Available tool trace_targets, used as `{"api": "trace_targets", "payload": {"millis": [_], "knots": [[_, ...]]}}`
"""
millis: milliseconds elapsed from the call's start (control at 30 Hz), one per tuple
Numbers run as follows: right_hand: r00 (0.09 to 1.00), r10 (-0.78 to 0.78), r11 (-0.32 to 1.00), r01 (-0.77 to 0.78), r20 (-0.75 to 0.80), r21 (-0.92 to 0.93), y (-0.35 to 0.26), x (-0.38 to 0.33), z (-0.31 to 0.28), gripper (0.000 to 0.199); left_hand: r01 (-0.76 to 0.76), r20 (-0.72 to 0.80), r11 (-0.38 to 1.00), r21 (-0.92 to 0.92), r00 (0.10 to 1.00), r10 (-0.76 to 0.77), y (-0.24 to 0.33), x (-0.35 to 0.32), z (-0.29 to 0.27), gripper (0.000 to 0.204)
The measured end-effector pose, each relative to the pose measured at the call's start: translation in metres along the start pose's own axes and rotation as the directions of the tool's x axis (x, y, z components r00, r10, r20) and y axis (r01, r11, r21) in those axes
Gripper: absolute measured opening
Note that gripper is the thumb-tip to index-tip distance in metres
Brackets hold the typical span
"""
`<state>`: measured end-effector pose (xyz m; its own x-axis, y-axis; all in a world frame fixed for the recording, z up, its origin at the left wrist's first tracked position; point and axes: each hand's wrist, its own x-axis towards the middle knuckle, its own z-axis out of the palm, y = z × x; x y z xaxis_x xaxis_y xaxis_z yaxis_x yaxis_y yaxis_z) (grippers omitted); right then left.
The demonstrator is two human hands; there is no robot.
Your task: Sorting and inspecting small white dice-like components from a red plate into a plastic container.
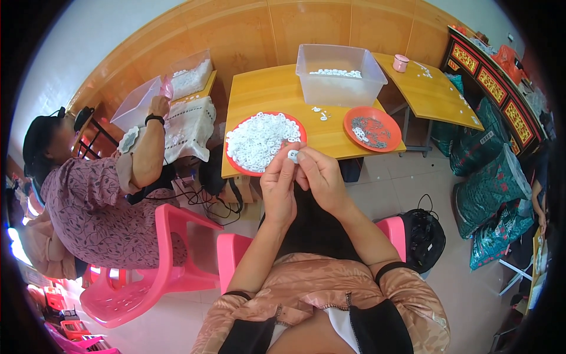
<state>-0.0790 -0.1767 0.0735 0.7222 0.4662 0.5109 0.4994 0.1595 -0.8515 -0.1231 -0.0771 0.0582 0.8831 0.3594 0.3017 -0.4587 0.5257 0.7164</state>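
Observation:
Between my two hands, just past the near edge of the yellow table, is a small white rounded plastic piece [293,156]. My left hand [279,192] pinches it from one side, thumb and fingers closed. On the other side, my right hand [323,180] has its thumb and fingertips closed on the same piece. Right behind my left fingers sits a red round tray [226,154] heaped with similar white plastic pieces [259,138]. An orange-red plate [386,115] to the right holds small grey metal parts [375,133] and a few white pieces.
A clear plastic bin [345,88] with white pieces stands at the table's back. A co-worker [106,194] sits at the left beside a pink chair [168,283]. Green sacks [489,189] and a black bag [423,239] are at the right.

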Motion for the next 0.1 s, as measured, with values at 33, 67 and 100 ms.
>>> {"api": "trace_targets", "payload": {"millis": [33,67,100], "knots": [[0.997,0.076,0.990,-0.079,0.027,0.116,0.0019,0.0001,-0.0017,0.025,-0.025,0.040,0.998,0.061,0.999,0.023,-0.0015,0.0026,-0.0023,0.030],[0.995,0.092,0.985,-0.098,0.048,0.144,0.0032,0.0003,-0.0034,0.024,-0.053,0.081,0.991,0.120,0.996,0.044,-0.0031,0.0046,-0.0052,0.030],[0.992,0.107,0.978,-0.118,0.068,0.170,0.0041,0.0004,-0.0060,0.023,-0.060,0.109,0.989,0.135,0.993,0.045,-0.0045,0.0065,-0.0084,0.033]]}}
